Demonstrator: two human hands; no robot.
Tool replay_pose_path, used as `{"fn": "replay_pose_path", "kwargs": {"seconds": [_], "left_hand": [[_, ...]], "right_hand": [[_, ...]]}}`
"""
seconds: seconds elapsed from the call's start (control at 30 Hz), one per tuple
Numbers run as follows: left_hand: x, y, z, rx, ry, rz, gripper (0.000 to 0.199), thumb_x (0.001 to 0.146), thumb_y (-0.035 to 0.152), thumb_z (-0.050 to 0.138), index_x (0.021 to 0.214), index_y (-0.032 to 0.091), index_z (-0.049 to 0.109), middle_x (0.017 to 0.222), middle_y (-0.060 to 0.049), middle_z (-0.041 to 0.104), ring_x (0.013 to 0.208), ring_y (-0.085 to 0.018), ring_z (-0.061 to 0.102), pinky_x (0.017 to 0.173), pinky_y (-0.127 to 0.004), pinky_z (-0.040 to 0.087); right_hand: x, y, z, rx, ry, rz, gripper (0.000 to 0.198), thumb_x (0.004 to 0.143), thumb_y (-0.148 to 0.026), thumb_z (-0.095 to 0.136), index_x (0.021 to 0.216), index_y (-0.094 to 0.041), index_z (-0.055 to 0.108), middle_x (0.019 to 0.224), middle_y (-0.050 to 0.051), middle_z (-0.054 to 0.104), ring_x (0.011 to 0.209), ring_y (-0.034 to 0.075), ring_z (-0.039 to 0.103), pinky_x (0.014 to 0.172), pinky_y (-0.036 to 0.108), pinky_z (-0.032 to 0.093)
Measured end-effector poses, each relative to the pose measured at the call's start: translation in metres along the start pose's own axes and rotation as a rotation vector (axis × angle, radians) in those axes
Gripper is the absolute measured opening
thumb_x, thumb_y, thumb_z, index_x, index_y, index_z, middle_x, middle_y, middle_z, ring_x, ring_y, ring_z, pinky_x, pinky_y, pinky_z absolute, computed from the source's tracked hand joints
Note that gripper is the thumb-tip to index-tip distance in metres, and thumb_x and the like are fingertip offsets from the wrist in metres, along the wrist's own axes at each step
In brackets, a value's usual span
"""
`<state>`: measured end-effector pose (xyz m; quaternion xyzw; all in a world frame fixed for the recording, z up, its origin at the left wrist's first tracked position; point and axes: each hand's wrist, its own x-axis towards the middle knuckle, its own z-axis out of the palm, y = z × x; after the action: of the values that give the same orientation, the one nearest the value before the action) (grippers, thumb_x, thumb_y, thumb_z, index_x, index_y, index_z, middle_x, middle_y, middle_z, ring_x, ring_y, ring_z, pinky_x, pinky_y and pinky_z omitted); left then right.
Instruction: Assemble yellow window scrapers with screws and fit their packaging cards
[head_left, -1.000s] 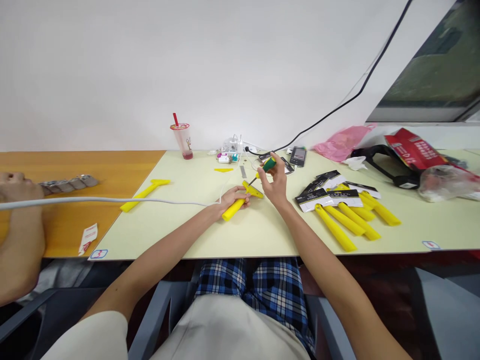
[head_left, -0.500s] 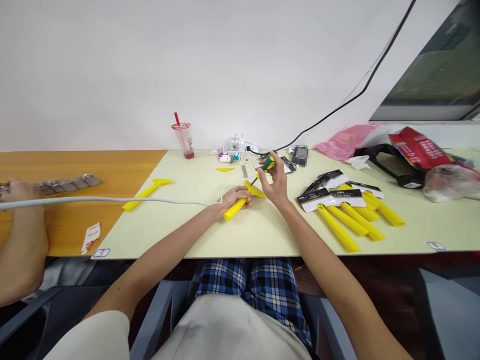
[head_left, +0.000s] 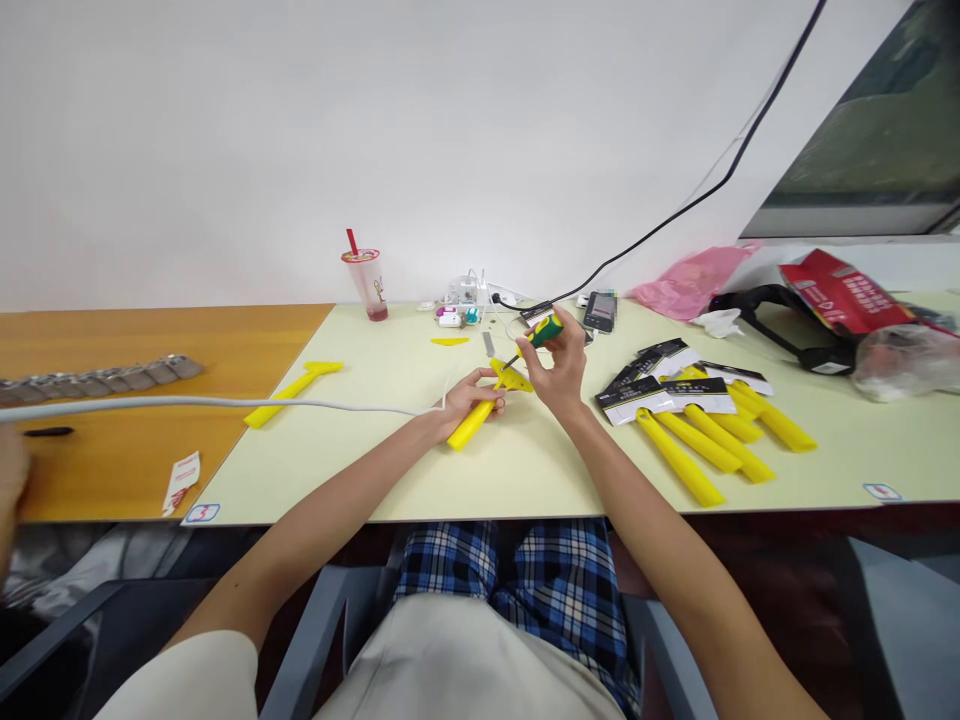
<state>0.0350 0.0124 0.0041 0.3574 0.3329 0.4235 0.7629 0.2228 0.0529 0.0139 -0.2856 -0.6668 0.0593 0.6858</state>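
My left hand (head_left: 474,395) is closed around a yellow plastic scraper (head_left: 469,427) with a wide head, held just over the table. In my right hand (head_left: 562,362) is a screwdriver (head_left: 545,331) with a green and yellow handle, pinched by the fingers. Its shaft slants down to the left, and the tip is at the scraper's head, partly hidden; I cannot tell whether it sits in a screw. Behind the hands lie a small grey metal blade (head_left: 489,344) and a loose yellow plastic piece (head_left: 450,341). Another yellow scraper (head_left: 292,394) rests to the left.
Several yellow scrapers with black-and-white cards (head_left: 694,440) are piled at right. A cup with a straw (head_left: 367,285), a phone (head_left: 600,312) and cables stand near the wall. A white cable (head_left: 225,403) crosses at left. Another person's hand (head_left: 11,465) is at the left edge.
My right hand and the screwdriver have shifted slightly to the right, with the handle tilted lower. At far left, the other person's hand has left the row of grey metal pieces.
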Motion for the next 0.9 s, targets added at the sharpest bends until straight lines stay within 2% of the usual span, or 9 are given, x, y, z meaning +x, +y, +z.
{"fn": "replay_pose_path", "kwargs": {"seconds": [0.3,0.43,0.6,0.73,0.9], "left_hand": [[-0.006,0.005,0.007,-0.043,-0.062,0.07,0.064,0.062,0.01,0.098,0.109,0.024,0.057,0.097,0.002,0.069,0.068,-0.011,0.067,0.071,-0.029,0.055],[-0.011,0.006,0.011,-0.035,-0.092,0.127,0.063,0.064,0.015,0.1,0.109,0.024,0.057,0.093,0.004,0.067,0.069,-0.011,0.067,0.071,-0.028,0.054],[-0.015,0.007,0.015,0.028,-0.061,0.192,0.066,0.063,0.023,0.102,0.108,0.024,0.053,0.092,0.003,0.068,0.07,-0.012,0.068,0.07,-0.029,0.054],[-0.015,0.008,0.017,0.047,-0.029,0.229,0.069,0.062,0.025,0.103,0.107,0.025,0.051,0.088,0.004,0.067,0.07,-0.012,0.067,0.068,-0.027,0.051],[-0.013,0.007,0.016,0.062,0.008,0.234,0.071,0.057,0.025,0.104,0.107,0.024,0.054,0.09,0.002,0.07,0.07,-0.013,0.068,0.062,-0.026,0.048]], "right_hand": [[0.001,-0.012,-0.003,-0.03,-0.038,-0.21,0.068,0.109,-0.049,0.07,0.169,-0.037,0.04,0.12,0.011,0.077,0.102,0.031,0.083,0.086,0.05,0.074],[0.002,-0.013,-0.006,-0.043,-0.112,-0.298,0.064,0.109,-0.044,0.072,0.165,-0.04,0.041,0.118,0.009,0.079,0.099,0.03,0.083,0.084,0.053,0.075],[0.005,-0.02,-0.008,-0.075,-0.203,-0.39,0.057,0.109,-0.035,0.072,0.159,-0.041,0.046,0.12,0.01,0.081,0.104,0.031,0.084,0.089,0.053,0.074],[0.008,-0.028,-0.006,-0.09,-0.14,-0.529,0.071,0.109,-0.027,0.072,0.167,-0.046,0.035,0.119,0.009,0.081,0.1,0.029,0.083,0.081,0.049,0.074],[0.01,-0.029,-0.001,-0.033,-0.064,-0.512,0.081,0.108,-0.021,0.074,0.172,-0.042,0.029,0.115,0.007,0.078,0.097,0.025,0.082,0.079,0.042,0.073]]}}
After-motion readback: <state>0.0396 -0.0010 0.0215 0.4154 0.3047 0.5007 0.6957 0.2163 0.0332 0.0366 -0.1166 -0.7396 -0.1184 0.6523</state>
